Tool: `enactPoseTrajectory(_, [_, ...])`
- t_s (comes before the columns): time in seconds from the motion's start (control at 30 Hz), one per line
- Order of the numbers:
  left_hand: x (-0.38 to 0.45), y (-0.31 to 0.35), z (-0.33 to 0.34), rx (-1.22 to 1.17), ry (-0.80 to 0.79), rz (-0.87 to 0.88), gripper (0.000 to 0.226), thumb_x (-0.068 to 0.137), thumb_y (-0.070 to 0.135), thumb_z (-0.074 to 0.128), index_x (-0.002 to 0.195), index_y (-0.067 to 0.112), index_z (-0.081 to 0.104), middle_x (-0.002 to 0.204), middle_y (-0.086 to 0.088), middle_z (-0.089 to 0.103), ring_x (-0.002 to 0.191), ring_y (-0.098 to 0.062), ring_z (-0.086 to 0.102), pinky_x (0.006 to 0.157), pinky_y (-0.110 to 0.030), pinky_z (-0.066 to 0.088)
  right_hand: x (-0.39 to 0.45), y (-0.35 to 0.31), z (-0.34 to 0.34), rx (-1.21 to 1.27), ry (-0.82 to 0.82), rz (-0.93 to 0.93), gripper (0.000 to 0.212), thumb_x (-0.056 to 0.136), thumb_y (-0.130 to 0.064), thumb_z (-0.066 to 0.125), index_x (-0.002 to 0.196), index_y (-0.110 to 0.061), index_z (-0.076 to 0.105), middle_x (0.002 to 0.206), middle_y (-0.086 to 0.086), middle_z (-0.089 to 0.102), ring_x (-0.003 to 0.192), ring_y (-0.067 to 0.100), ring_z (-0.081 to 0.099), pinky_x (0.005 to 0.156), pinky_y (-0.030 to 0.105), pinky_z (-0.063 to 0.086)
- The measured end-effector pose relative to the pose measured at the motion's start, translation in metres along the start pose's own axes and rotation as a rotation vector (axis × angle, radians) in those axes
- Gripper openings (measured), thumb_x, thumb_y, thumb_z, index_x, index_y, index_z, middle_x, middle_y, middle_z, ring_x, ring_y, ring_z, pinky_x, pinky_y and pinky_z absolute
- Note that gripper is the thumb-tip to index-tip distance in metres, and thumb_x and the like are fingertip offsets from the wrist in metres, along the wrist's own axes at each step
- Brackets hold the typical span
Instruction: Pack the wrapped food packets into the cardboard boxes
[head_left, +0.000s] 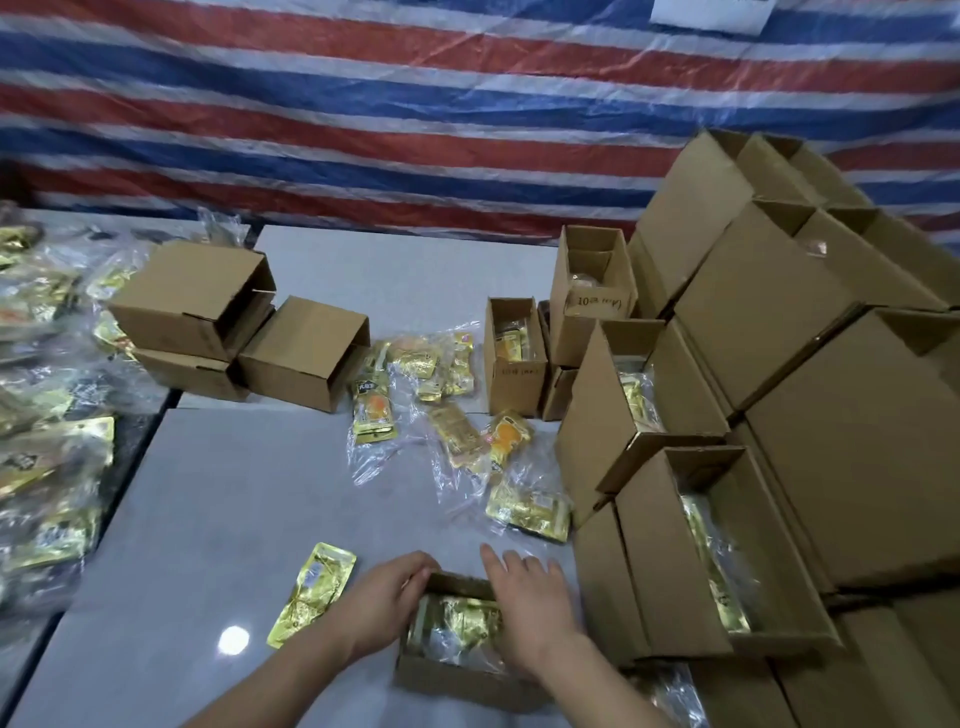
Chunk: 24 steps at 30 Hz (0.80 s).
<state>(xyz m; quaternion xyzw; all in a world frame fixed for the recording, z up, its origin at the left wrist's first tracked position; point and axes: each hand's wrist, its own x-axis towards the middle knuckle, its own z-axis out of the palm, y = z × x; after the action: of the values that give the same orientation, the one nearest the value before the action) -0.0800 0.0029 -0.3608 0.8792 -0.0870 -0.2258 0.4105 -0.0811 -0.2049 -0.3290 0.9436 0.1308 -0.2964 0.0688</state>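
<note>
The left hand (382, 597) curls its fingers over the far-left corner of a small corrugated cardboard box (452, 675), while the right hand (530, 597) lies flat with fingers straight across its right side. Inside the box sits a crinkled gold foil packet (457, 621) in clear film, print unreadable. Another gold packet (314, 592) lies on the smooth grey table (208, 519) just left; a far box (592, 291) reads "10", the rest illegible.
</note>
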Motion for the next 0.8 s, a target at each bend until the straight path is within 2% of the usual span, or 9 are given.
enactPoseTrajectory(0.07, [0.0,-0.002,-0.001,0.002,-0.011,0.003,0.022,0.106,0.027,0.04,0.103,0.03,0.061,0.097,0.006,0.068,0.092,-0.011,0.063,0.091,-0.029,0.048,0.001,0.01,-0.002,0.093,0.035,-0.014,0.061,0.09,-0.013,0.059,0.146,-0.016,0.034,0.132,0.011,0.053,0.119,0.034,0.055,0.092,0.042,0.044])
enactPoseTrajectory(0.1, [0.0,-0.003,-0.001,0.0,-0.017,0.007,0.022,0.106,0.027,0.041,0.102,0.031,0.062,0.097,0.007,0.068,0.091,-0.01,0.063,0.09,-0.029,0.048,0.001,0.015,-0.004,0.142,0.043,-0.013,0.047,0.09,-0.006,0.051,0.135,-0.015,0.045,0.125,0.011,0.058,0.113,0.034,0.058,0.083,0.04,0.045])
enactPoseTrajectory(0.17, [0.003,-0.005,-0.002,-0.019,-0.024,0.012,0.022,0.106,0.027,0.042,0.103,0.03,0.063,0.099,0.01,0.068,0.094,-0.007,0.063,0.092,-0.029,0.048,0.001,0.023,-0.006,0.228,0.044,-0.009,0.037,0.087,0.0,0.043,0.119,-0.015,0.057,0.117,0.012,0.064,0.108,0.034,0.061,0.078,0.038,0.046])
enactPoseTrajectory(0.27, [0.02,-0.002,-0.009,-0.008,-0.002,-0.036,0.022,0.106,0.033,0.041,0.103,0.033,0.063,0.105,0.014,0.067,0.102,-0.004,0.061,0.094,-0.024,0.045,0.0,0.026,-0.004,0.302,0.049,-0.003,0.032,0.086,0.0,0.042,0.103,-0.017,0.062,0.109,0.011,0.067,0.103,0.034,0.062,0.077,0.036,0.047])
enactPoseTrajectory(0.4, [0.081,0.02,-0.022,0.19,0.036,0.065,0.027,0.104,0.03,0.043,0.115,0.019,0.065,0.117,0.0,0.067,0.11,-0.019,0.06,0.091,-0.028,0.044,-0.002,0.033,0.004,0.428,0.033,0.051,0.021,0.092,-0.005,0.04,0.093,-0.021,0.054,0.104,0.01,0.064,0.101,0.034,0.062,0.072,0.034,0.041])
enactPoseTrajectory(0.53, [0.161,0.058,-0.023,0.452,-0.003,0.093,0.038,0.101,0.033,0.048,0.134,0.014,0.054,0.133,-0.01,0.059,0.119,-0.028,0.056,0.096,-0.036,0.046,-0.006,0.045,0.012,0.537,0.043,0.156,0.033,0.095,-0.004,0.035,0.113,-0.02,0.058,0.116,0.006,0.064,0.111,0.027,0.062,0.085,0.031,0.046])
enactPoseTrajectory(0.63, [0.205,0.076,-0.012,0.702,-0.135,0.16,0.06,0.095,0.046,0.056,0.145,0.018,0.041,0.142,-0.012,0.049,0.125,-0.03,0.05,0.102,-0.041,0.046,-0.006,0.049,0.019,0.59,0.03,0.236,0.034,0.101,-0.014,0.036,0.128,-0.023,0.055,0.134,0.003,0.057,0.122,0.021,0.057,0.097,0.028,0.043])
enactPoseTrajectory(0.73, [0.236,0.081,0.004,0.955,-0.259,0.212,0.09,0.089,0.064,0.056,0.158,0.025,0.015,0.164,-0.013,0.016,0.148,-0.038,0.021,0.117,-0.056,0.028,-0.005,0.05,0.022,0.668,-0.001,0.294,0.04,0.104,-0.019,0.038,0.143,-0.021,0.045,0.149,0.002,0.043,0.135,0.015,0.045,0.104,0.024,0.035])
enactPoseTrajectory(0.8, [0.251,0.079,0.015,1.065,-0.327,0.225,0.099,0.085,0.073,0.053,0.159,0.03,0.003,0.166,-0.012,-0.001,0.151,-0.039,0.005,0.119,-0.062,0.015,-0.005,0.053,0.021,0.701,-0.003,0.334,0.046,0.099,-0.02,0.047,0.145,-0.023,0.041,0.149,0.001,0.042,0.134,0.016,0.047,0.104,0.025,0.037])
